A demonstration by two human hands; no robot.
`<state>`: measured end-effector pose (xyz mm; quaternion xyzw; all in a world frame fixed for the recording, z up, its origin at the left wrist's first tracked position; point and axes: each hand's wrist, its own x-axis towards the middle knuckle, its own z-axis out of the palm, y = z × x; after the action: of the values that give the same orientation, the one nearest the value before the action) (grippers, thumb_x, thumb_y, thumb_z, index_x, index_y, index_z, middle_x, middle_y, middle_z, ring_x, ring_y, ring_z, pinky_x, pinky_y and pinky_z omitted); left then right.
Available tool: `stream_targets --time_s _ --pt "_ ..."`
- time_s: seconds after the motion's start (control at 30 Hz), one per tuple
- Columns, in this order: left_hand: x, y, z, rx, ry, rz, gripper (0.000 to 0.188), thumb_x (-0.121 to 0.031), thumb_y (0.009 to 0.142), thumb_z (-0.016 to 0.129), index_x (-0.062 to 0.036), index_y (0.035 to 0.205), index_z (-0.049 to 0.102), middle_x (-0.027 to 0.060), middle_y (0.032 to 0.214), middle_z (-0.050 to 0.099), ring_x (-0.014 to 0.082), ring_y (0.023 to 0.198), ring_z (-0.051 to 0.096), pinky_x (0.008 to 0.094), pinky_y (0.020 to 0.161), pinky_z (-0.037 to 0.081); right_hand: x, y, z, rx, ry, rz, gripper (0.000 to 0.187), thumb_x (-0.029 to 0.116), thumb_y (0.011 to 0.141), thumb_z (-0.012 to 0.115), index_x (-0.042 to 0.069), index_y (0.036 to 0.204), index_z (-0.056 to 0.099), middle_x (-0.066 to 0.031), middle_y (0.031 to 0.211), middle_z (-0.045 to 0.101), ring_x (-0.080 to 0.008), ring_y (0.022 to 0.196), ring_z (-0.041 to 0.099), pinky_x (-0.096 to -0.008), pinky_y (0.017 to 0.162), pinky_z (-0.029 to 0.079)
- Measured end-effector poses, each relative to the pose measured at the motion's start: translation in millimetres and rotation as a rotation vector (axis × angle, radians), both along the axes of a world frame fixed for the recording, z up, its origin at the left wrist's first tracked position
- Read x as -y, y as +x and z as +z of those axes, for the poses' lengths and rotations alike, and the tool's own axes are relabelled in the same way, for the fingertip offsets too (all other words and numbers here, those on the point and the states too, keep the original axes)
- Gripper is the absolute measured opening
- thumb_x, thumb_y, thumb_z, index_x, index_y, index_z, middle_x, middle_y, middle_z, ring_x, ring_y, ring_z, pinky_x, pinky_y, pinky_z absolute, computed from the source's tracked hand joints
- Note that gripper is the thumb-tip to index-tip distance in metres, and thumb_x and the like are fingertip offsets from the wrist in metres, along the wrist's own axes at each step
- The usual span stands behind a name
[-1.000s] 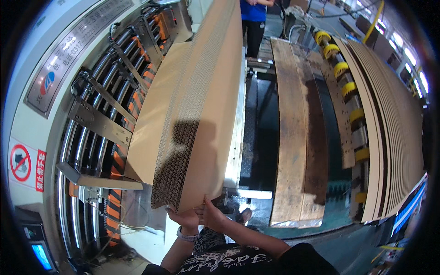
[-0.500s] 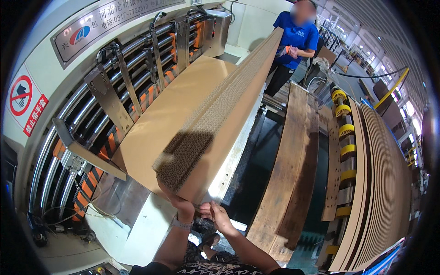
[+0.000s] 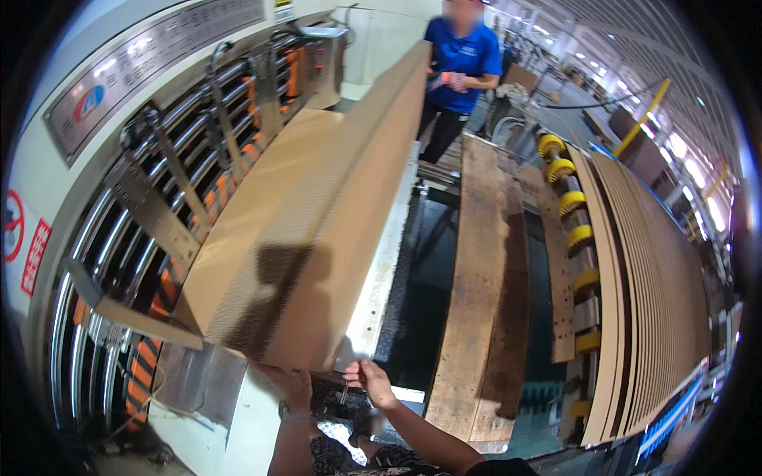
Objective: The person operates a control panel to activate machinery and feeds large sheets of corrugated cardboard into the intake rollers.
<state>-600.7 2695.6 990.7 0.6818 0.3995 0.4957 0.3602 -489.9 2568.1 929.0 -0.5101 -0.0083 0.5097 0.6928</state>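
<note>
A long stack of brown corrugated cardboard sheets (image 3: 349, 246) leans on the machine's feed bed, its fluted edges slanted to the left. At the near end, my left hand (image 3: 287, 386) grips the stack's lower corner, with the fingers partly hidden by the board. Close to the stack's lower right corner is my right hand (image 3: 371, 382). Its fingers are curled together, and whatever lies in them is too small to make out. More brown cardboard (image 3: 254, 194) lies flat on the bed beneath and left of the stack.
A co-worker in a blue shirt (image 3: 463, 51) stands at the stack's far end. Metal rollers and guide arms (image 3: 151, 208) line the left side. Wooden planks (image 3: 484, 278) span a dark gap on the right, beside yellow wheels (image 3: 579, 236) and stacked cardboard (image 3: 651, 293).
The stack has tipped left, its fluted edges fanning toward the bed. My left hand has moved left and down with its near end. The whole view has shifted too.
</note>
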Motion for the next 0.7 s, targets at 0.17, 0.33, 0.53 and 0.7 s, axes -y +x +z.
stream_targets --time_s 0.17,0.33,0.53,0.7 --pt "-18.6 5.8 -17.4 0.1 -0.07 0.095 0.095 -0.024 0.066 0.074 0.0021 0.132 0.01 0.0191 0.13 0.026 0.0286 0.118 0.031 0.0389 0.099 0.024 3.3 0.1 -10.3 0.006 -0.069 -0.001 0.033 0.032 0.092 0.038 0.002 0.099 0.049 -0.0079 0.09 0.058 -0.0166 0.078 0.058 -0.028 0.069 0.046" --pt "-59.7 -11.7 -20.2 0.182 -0.354 0.095 0.068 -0.008 0.069 0.07 0.0007 0.121 0.028 0.0125 0.114 0.043 0.021 0.102 0.044 0.0316 0.085 0.039 21.2 9.1 -56.2 0.124 -0.163 -0.152 0.03 0.031 0.09 0.042 0.003 0.095 0.052 -0.0089 0.092 0.058 -0.0182 0.081 0.059 -0.0317 0.067 0.049" --pt "-88.0 -51.1 -50.5 0.386 -0.626 0.062 0.06 -0.008 0.073 0.067 0.0012 0.12 0.03 0.0126 0.116 0.042 0.02 0.102 0.045 0.0325 0.082 0.042 45.2 43.1 -108.0 0.225 -0.548 -0.2 0.045 0.043 0.084 0.05 0.001 0.099 0.052 -0.0092 0.09 0.055 -0.0206 0.089 0.055 -0.0339 0.07 0.047" --pt "-80.4 -74.3 -38.9 0.338 -1.047 0.004 0.053 -0.019 0.078 0.064 -0.0074 0.121 0.036 0.0077 0.117 0.044 0.0195 0.102 0.047 0.0356 0.077 0.044 49.2 22.7 -134.3 -0.131 -0.289 -0.038 0.07 0.061 0.081 0.038 0.01 0.13 0.033 -0.0105 0.129 0.04 -0.0264 0.115 0.041 -0.0458 0.092 0.033"
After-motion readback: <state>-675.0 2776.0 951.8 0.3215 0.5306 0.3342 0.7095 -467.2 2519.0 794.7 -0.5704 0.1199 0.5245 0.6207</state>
